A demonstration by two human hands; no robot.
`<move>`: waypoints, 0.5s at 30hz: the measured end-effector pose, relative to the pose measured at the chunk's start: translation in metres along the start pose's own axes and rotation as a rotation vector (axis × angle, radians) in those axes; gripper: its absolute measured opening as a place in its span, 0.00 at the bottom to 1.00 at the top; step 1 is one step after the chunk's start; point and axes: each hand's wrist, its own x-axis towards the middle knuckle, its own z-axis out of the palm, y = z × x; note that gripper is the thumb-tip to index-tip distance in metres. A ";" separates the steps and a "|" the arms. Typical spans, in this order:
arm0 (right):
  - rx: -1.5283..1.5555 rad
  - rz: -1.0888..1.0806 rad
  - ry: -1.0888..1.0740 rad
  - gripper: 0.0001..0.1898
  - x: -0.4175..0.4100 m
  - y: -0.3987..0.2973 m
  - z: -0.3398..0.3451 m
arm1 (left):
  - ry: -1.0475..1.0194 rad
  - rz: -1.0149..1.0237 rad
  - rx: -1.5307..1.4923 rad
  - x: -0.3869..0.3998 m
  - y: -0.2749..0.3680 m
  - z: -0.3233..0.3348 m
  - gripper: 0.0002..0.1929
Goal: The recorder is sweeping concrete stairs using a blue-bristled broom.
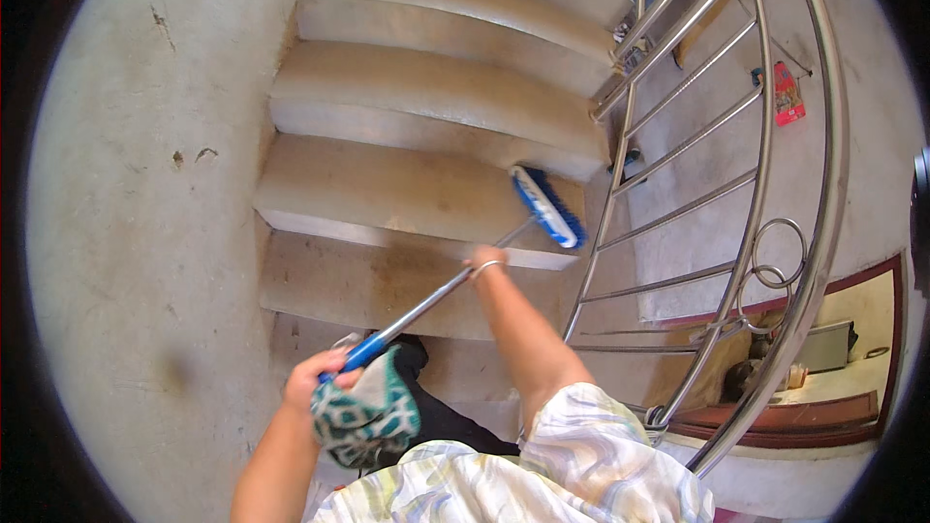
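My left hand is closed on the blue grip of a long-handled brush and also has a green and white patterned cloth hanging at it. Farther along the metal pole, my right hand, with a bangle at the wrist, is wrapped round it. The blue and white brush head, with blue bristles, lies over the right end of a concrete stair step, close to the railing. Some blur covers the brush and the right hand.
Several concrete steps rise ahead. A plain wall bounds the left side, and a curved stainless steel railing the right. Beyond the railing, a red packet hangs on the wall, and a dark red-framed opening shows lower right.
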 end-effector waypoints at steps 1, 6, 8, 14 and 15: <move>0.018 0.064 -0.002 0.09 -0.016 0.010 0.024 | 0.009 0.068 0.063 -0.026 -0.002 -0.004 0.17; -0.059 0.018 -0.141 0.07 -0.118 0.062 0.152 | 0.269 0.334 -0.004 -0.148 -0.044 -0.011 0.22; -0.218 0.058 -0.385 0.07 -0.152 0.077 0.194 | 0.373 0.460 -0.016 -0.175 -0.068 -0.015 0.22; -0.400 0.109 -0.757 0.05 -0.233 0.133 0.243 | 0.576 0.719 -0.034 -0.244 -0.116 -0.018 0.23; -0.365 0.166 -0.782 0.05 -0.247 0.144 0.235 | 0.538 0.675 -0.021 -0.265 -0.124 -0.013 0.23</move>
